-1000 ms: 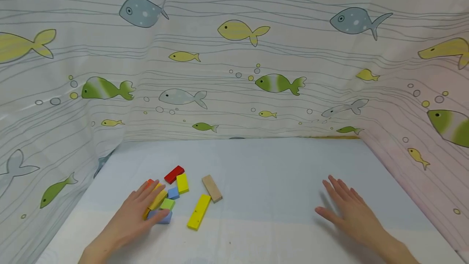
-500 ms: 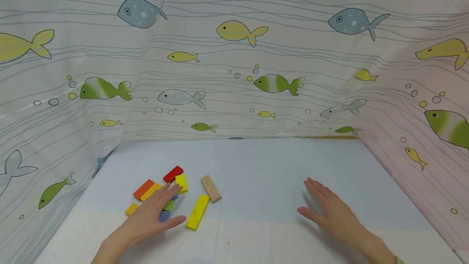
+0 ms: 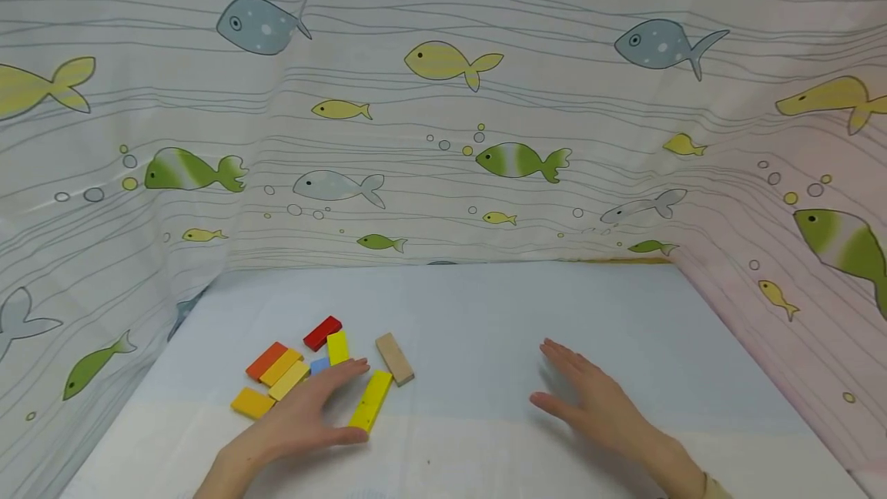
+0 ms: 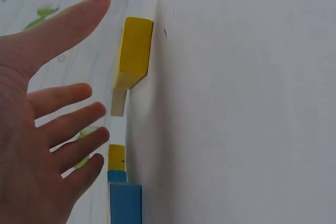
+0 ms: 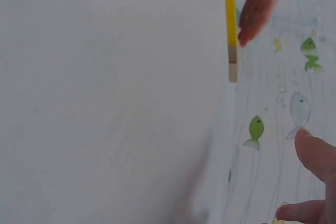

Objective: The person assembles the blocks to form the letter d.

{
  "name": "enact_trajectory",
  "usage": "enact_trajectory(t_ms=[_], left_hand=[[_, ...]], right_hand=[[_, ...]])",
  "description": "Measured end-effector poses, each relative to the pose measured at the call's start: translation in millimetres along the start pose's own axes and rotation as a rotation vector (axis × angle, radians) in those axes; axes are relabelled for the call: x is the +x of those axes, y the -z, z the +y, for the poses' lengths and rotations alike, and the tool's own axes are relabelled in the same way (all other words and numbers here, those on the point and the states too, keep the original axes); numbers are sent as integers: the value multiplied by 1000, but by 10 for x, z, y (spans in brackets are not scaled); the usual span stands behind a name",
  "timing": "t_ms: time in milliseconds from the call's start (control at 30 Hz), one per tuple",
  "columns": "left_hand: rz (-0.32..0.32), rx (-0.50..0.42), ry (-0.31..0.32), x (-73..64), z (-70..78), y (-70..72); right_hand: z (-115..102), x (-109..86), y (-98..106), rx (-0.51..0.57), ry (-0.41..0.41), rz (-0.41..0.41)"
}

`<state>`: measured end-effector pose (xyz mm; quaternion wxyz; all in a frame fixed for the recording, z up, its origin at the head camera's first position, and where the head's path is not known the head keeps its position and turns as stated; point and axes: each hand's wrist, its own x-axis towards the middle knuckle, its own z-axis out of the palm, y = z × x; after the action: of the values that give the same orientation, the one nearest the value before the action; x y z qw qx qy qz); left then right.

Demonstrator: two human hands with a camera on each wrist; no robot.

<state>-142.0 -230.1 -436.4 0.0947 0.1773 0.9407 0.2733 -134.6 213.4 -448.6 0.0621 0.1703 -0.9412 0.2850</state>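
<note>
Left hand [image 3: 305,420]: released, nothing in the grip. Thumb and fingers stand apart, the hand raised over the table [image 3: 485,329]. In the left wrist view a gap shows between thumb and block, so I record no contact.

Long yellow block [image 3: 372,400]: lies flat on the table, slanting away from me, between my two hands and much nearer the left. In the head view its near end is just by my left thumb tip, its far end beside the plain block [image 3: 395,359]; whether those two touch I cannot tell.

Right hand [image 3: 589,403]: also released, fingers extended, palm turned inward, well apart from every block.

Around the left hand: short yellow block [image 3: 338,348], red block [image 3: 323,333] just beyond it, blue block [image 3: 319,366] partly covered by my fingers. Left of these, the orange block [image 3: 266,360], amber block [image 3: 282,366] and pale block [image 3: 288,380] lie side by side; another amber one sits nearer me.

Step in hand, my judgement: a reach, before any grasp, with the long yellow block the likeliest object. Taking it would call for lowering the left hand, thumb and fingers straddling the narrow width, then a light pinch that spares the plain block.
</note>
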Motion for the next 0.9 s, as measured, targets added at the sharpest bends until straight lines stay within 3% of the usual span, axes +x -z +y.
enact_trajectory(t_ms=[367,900], left_hand=[[-70,-45,-31,76,18,-40],[-142,-134,-30,115,11,-13]], right_hand=[[-182,174,-118,101,-14,-100],[-391,441,-278,251,44,-215]])
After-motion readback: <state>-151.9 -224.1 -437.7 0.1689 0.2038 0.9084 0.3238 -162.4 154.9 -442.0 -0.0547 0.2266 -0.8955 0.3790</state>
